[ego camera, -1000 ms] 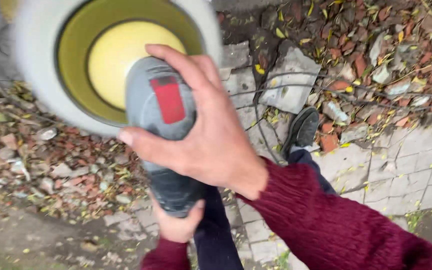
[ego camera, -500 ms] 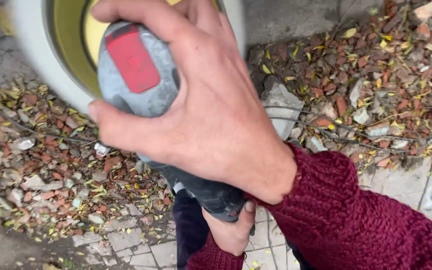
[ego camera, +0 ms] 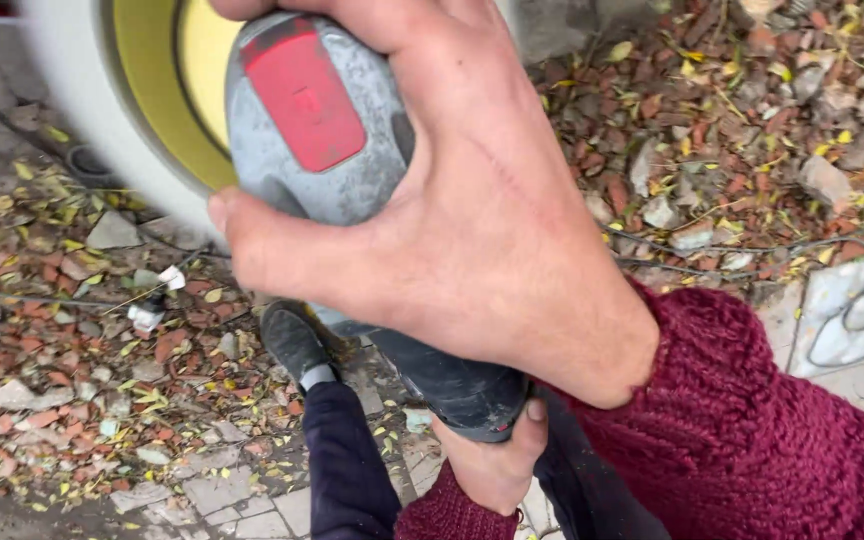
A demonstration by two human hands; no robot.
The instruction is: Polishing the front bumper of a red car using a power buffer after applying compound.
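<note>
Head view: I hold a grey power tool [ego camera: 352, 130] with a red panel on its top, and it fills the upper middle of the frame. My right hand [ego camera: 462, 220] is wrapped over the tool's head, fingers curled down across the casing and thumb pressed along its near edge toward 9 o'clock, closed firmly on the body. My left hand [ego camera: 492, 460] sits at 6 o'clock, gripping the dark rear handle [ego camera: 452, 385] from beneath, fingers closed round it with one thumbnail showing. At 11 o'clock, touching the tool's front, is a blurred round white pad [ego camera: 82, 120] with a yellow inner disc [ego camera: 167, 90]. Both sleeves [ego camera: 752, 440] are dark red knit. Below the tool, my dark shoe [ego camera: 292, 345] and dark trouser leg [ego camera: 347, 470] stand on grey paving [ego camera: 222, 490]. The ground from 7 to 3 o'clock is littered with broken brick, stones and yellow leaves [ego camera: 62, 340]; a thin cable [ego camera: 852, 300] loops at 3 o'clock
</note>
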